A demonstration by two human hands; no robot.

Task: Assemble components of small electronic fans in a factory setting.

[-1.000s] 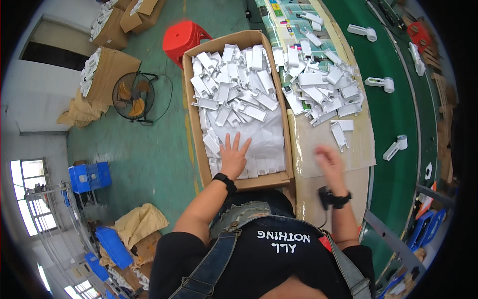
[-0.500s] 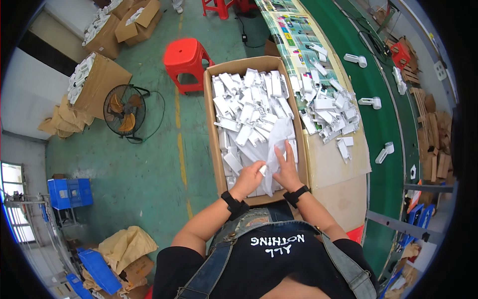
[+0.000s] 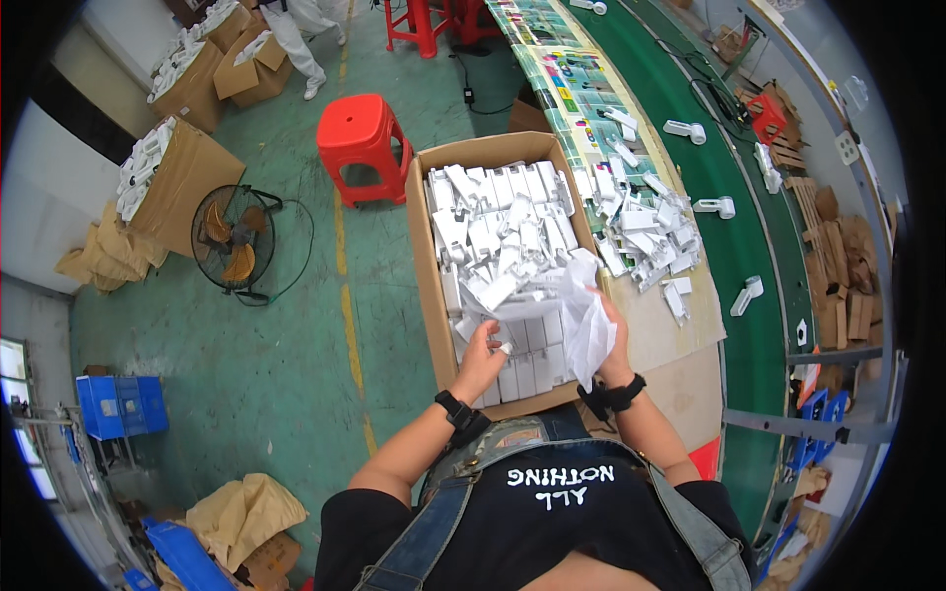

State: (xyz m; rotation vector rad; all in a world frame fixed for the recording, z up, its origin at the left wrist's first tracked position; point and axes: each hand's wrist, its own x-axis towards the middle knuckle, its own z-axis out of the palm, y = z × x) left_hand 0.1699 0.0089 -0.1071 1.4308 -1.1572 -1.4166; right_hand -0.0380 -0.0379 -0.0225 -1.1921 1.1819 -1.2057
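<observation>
A cardboard box (image 3: 426, 254) stands open in front of me, filled with white plastic parts (image 3: 505, 241). Those on top lie jumbled, while tidy rows of parts (image 3: 532, 357) show at the near end. My right hand (image 3: 615, 347) is closed on a thin, crumpled white sheet (image 3: 588, 320) at the box's right side. Part of that sheet stretches leftward, under the jumbled parts. Over the near left of the box, my left hand (image 3: 481, 359) has thumb and fingers apart, with a white cover on one digit. It appears to hold nothing.
To the right, a worktable (image 3: 662, 379) bears a pile of white parts (image 3: 645, 231), alongside a green conveyor (image 3: 690, 163) with spaced parts. On the left are a red stool (image 3: 363, 148), a floor fan (image 3: 235, 241) and filled boxes (image 3: 192, 187). A person's legs (image 3: 294, 47) show far off.
My right hand has drawn the sheet rightward, exposing more of the tidy rows. My left hand has come away from the sheet. Far off, a person's legs have come further into view.
</observation>
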